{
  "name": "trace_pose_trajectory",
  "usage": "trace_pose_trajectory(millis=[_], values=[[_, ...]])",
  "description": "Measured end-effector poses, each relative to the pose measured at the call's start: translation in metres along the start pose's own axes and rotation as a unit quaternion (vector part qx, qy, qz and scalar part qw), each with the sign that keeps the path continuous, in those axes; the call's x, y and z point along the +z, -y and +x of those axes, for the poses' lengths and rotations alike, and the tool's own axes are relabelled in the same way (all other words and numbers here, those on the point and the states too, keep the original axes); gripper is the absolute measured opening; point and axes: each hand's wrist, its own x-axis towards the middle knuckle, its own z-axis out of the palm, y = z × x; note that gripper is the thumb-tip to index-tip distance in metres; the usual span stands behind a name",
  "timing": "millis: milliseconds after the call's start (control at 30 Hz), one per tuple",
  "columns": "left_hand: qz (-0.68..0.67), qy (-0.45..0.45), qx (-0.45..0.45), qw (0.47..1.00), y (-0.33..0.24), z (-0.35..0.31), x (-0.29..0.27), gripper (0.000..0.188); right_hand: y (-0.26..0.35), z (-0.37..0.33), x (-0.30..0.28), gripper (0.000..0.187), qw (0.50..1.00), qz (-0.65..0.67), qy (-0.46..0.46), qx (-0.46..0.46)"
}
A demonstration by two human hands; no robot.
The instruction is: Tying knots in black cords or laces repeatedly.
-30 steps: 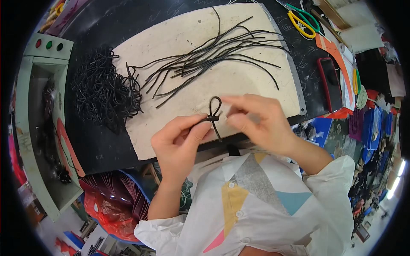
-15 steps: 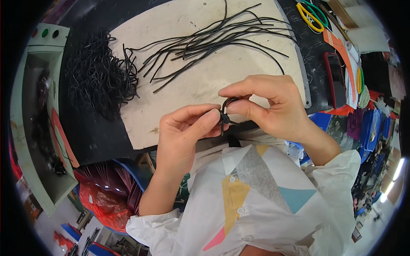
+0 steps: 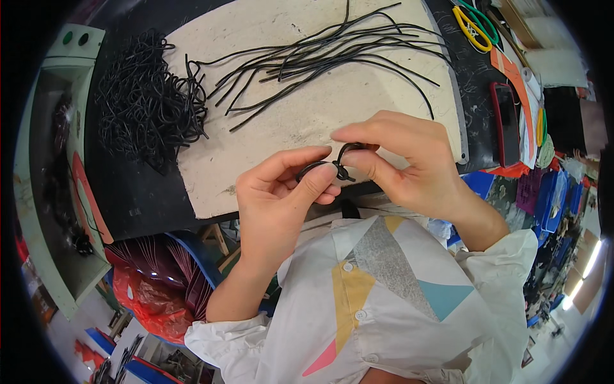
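Both hands hold one black cord (image 3: 342, 168) in front of my shirt, over the near edge of the pale board (image 3: 281, 128). Thumb and fingers of my left hand (image 3: 281, 185) pinch it beside a small knot, with a loop of cord lying over the fingers. My right hand (image 3: 403, 160) pinches a bent part of the same cord between thumb and index finger, just right of the knot. Beyond the hands, several straight black cords (image 3: 313, 61) lie spread on the board. A tangled heap of black cords (image 3: 144, 102) rests at its left side.
Scissors with yellow and green handles (image 3: 473, 32) lie at the far right, near a red-edged phone (image 3: 505, 125). A pale metal trough (image 3: 64, 179) stands along the left edge. Below the table at left is a red plastic bag (image 3: 150, 301).
The cord around the knot has opened into a larger loop over my left fingers. Both hands stay close together and keep their pinch. The view has shifted slightly.
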Motion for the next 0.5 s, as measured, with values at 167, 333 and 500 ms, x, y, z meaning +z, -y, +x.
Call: trace_pose_trajectory(millis=[167, 333, 500], values=[[0.038, -0.005, 0.020, 0.999, 0.002, -0.001, -0.001, 0.016, -0.006, -0.001, -0.005, 0.017, 0.997, -0.017, 0.071, 0.000], [-0.003, -0.003, -0.015, 1.000, 0.002, -0.001, -0.001, 0.016, -0.008, -0.008, 0.001, 0.014, 0.978, 0.148, 0.032, 0.140], [0.006, -0.032, 0.038, 0.999, 0.004, -0.002, -0.001, 0.016, -0.007, -0.016, 0.013, 0.014, 0.933, 0.287, 0.023, 0.215]])
